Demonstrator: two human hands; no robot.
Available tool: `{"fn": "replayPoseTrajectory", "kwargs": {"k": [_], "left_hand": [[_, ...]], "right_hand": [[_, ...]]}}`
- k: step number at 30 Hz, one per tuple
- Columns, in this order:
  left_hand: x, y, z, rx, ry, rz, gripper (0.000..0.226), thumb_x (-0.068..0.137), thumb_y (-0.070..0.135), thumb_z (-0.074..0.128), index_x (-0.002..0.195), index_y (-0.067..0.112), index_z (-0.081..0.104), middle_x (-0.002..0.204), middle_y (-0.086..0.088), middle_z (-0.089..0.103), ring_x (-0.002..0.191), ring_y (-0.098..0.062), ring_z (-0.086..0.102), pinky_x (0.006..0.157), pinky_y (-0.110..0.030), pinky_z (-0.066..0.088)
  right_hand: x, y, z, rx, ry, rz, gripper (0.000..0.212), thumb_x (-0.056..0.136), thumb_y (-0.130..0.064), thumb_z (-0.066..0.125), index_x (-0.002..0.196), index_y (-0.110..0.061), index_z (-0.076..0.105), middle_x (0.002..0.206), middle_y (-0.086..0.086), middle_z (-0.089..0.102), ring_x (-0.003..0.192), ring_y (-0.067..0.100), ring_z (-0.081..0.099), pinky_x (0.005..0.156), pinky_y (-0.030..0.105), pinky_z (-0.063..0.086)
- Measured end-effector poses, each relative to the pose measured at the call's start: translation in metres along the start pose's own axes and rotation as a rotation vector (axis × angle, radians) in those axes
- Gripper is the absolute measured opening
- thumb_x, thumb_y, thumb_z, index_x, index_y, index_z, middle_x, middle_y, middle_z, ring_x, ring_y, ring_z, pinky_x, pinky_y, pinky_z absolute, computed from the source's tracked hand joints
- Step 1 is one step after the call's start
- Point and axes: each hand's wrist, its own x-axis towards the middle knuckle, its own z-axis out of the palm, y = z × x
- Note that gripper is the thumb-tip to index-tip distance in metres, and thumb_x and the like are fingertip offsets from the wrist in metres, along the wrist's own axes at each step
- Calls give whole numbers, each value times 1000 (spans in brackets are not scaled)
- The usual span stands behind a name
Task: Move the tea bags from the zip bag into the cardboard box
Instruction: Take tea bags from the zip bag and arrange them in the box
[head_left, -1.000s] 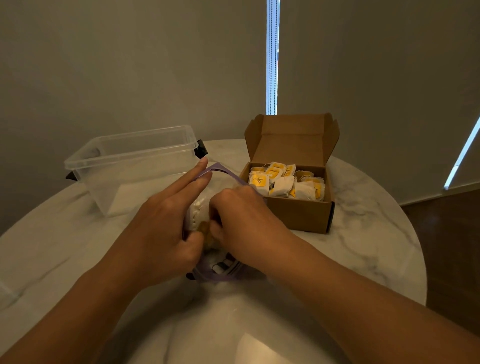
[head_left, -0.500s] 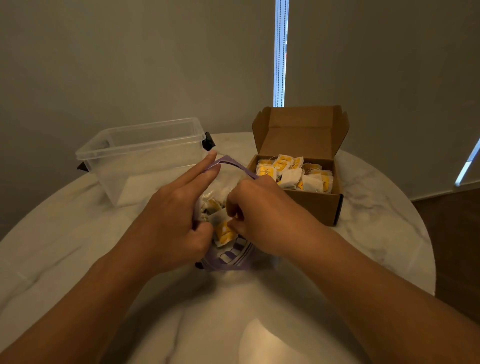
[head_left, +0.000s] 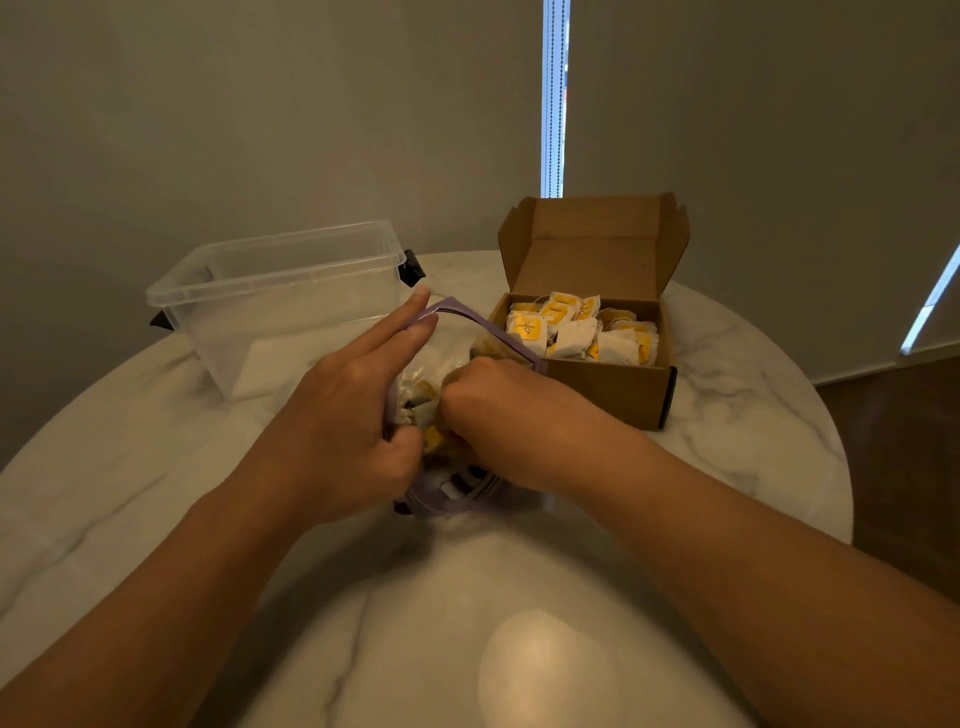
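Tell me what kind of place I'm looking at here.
Probably a home, maybe a dining corner: a round marble-look table, roller blinds with a bead chain, and dark wood floor.

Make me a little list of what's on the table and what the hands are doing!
left hand: holds the zip bag open by its rim
right hand: reaches into the bag, curled; grip hidden
cardboard box: open, many tea bags inside
plastic tub: clear, lidless, left of the box
table: round white marble
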Motion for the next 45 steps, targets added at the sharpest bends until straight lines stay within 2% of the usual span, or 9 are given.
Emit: {"fn": "replayPoseTrajectory", "kwargs": {"k": [5,11,15,18,23,26,31,36,45], "left_hand": [[-1,-1,-1,-19,20,-5,86,67,17,51,152,13,37,162,13,22,141,-5,36,107,-30,44],[-1,-2,-2,-39,29,-3,85,68,20,50,151,13,37,161,13,22,141,1,31,107,-18,37],[-1,-1,-1,-5,12,-15,84,69,16,55,151,10,38,162,10,23,122,-25,26,72,4,38],[-1,-1,0,13,6,-1,84,69,13,56,151,8,38,162,7,23,116,-26,13,69,7,35],[-1,3,-1,-7,5,-51,84,69,22,54,151,16,39,161,15,23,112,-36,38,76,-23,56],[-1,2,-1,-29,18,-33,82,70,22,54,150,17,39,159,17,24,112,-30,42,66,-3,44],[0,1,2,-32,30,-4,81,68,19,55,148,13,43,158,9,30,111,-29,34,58,3,38],[0,0,3,-32,34,3,81,67,16,55,148,11,44,159,9,30,109,-34,39,59,1,38],[1,-3,5,-12,35,18,82,68,17,55,149,13,42,159,11,29,113,-31,34,63,-4,42]], "right_hand": [[-8,3,-7,4,141,-6,22,96,-15,55,113,-18,68,100,0,47,85,13,47,59,22,30],[-21,7,-9,222,304,46,22,95,-18,57,110,-17,74,95,2,73,80,14,66,70,23,54],[-30,11,-5,467,406,73,16,90,-24,65,99,-16,76,83,-4,73,72,7,67,64,26,57],[-38,10,-5,637,464,117,28,83,-41,70,92,-15,76,75,-7,71,67,5,67,60,22,57],[-60,18,-3,750,448,209,17,80,-15,77,96,-23,74,85,-11,70,80,1,67,68,17,57],[-75,41,-17,867,462,249,21,79,-6,75,92,-22,71,89,-8,70,83,6,69,66,20,58],[-73,106,-31,719,582,423,26,78,2,76,87,-20,65,78,3,70,66,21,70,63,42,60],[-63,135,-32,505,444,449,27,80,-5,76,82,-29,64,81,-10,68,78,7,68,67,23,56],[-37,158,-30,345,158,396,21,82,-8,75,98,-20,71,91,-7,71,83,5,67,72,25,58]]}}
